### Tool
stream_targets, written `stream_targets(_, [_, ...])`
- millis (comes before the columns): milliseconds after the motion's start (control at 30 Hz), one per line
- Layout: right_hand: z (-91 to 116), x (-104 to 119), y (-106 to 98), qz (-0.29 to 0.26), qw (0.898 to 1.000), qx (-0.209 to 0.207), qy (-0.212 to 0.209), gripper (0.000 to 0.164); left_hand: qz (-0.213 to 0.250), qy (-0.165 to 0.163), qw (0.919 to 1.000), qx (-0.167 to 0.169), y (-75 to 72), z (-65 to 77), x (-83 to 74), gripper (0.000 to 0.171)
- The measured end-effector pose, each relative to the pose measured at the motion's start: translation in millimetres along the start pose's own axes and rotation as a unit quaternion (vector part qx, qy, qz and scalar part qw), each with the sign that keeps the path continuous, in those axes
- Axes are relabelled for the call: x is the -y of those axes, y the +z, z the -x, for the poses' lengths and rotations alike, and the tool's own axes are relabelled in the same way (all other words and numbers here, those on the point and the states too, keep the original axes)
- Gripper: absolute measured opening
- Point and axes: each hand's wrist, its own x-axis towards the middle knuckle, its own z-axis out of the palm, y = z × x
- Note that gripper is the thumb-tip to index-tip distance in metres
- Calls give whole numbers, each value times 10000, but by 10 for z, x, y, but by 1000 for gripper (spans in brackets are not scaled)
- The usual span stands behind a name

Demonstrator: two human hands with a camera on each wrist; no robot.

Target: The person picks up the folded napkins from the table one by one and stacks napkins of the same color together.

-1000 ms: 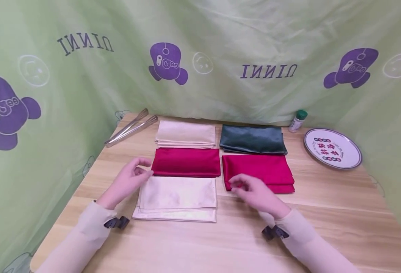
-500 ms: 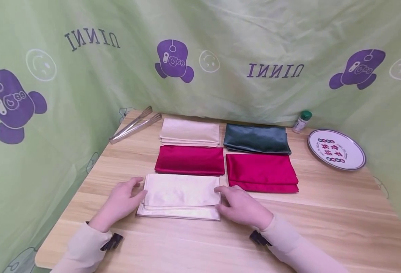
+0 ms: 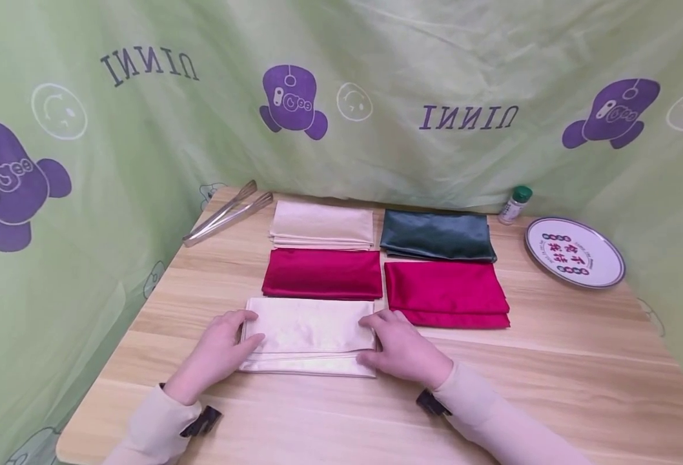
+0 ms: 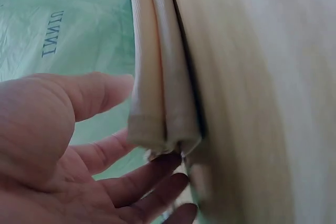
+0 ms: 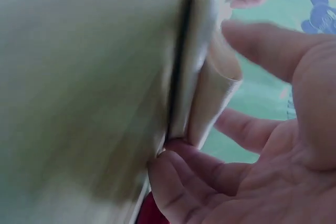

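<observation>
A folded pale pink satin cloth [image 3: 309,326] lies nearest on the table, its layers stepped along the front edge. My left hand [image 3: 216,352] is at its left side, with thumb and index fingertips over the top and the other fingers loosely bent by the edge. At the opposite side my right hand [image 3: 405,345] touches the cloth's edge with thumb and fingertips. In the left wrist view, the stacked folds [image 4: 163,77] run past my spread thumb and fingers. One layer [image 5: 215,82] bulges up in the right wrist view.
Behind lie folded cloths: crimson [image 3: 321,274], cream [image 3: 321,223], dark green [image 3: 437,236] and another crimson one [image 3: 446,294]. Metal tongs [image 3: 225,216] lie back left. A green-capped jar [image 3: 514,205] and a printed plate [image 3: 603,258] stand right. A green curtain [image 3: 376,51] borders the wooden table [image 3: 550,387].
My right hand has moved left from beside the near crimson cloth to the pale pink one. The left hand has come down to its left edge. The cloth's layers look more closely aligned.
</observation>
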Motion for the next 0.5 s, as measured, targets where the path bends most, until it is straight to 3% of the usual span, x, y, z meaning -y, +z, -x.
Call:
stream_targets(200, [-70,-11,-8,-658,9954,30,689,51,541,-116,9984,122,47,-28,15,31])
stream_targets(367, [-159,-46,56,-1108,9909,-197,738,32,782,-221,9966,101,63,-75,4,29])
stream_targets(433, [-185,-71,84,-1459,9859,-227,781,31,1094,-387,9931,176,61,-84,12,29])
stream_targets(500, [-194,-103,108,-2033,9747,-211,901,32,1631,-611,9843,300,52,-85,33,30])
